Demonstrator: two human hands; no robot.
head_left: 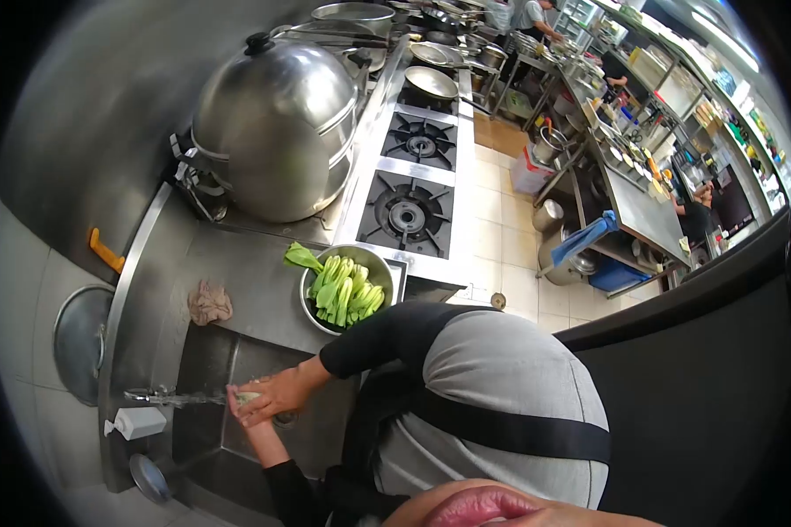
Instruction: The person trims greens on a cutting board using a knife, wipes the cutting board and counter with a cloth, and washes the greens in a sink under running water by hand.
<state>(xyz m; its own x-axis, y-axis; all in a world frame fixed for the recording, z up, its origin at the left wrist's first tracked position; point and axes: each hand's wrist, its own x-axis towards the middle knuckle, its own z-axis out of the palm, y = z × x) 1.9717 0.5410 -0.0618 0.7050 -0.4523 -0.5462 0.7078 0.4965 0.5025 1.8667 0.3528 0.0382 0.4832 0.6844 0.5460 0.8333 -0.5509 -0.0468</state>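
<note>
I count my two hands (279, 393), one sink (257, 357), one tap (142, 395), one white bottle (141, 422), one cloth (210, 303), one steamer (277, 132), two uncovered burners (406, 217) and one bowl (310, 309); its greens (346, 288) overlap too much for me to count.

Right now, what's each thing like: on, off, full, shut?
Tap: running
Right hand: touching left hand, something pale between, too small to tell
Bowl: full of leafy greens
Big pot: domed lid on
Nearest burner: bare, no flame visible
Frying pan: upright
Cloth: crumpled

1 small pale-green piece (248, 398), partly covered by fingers (261, 386), sits above the sink (325, 430).
</note>
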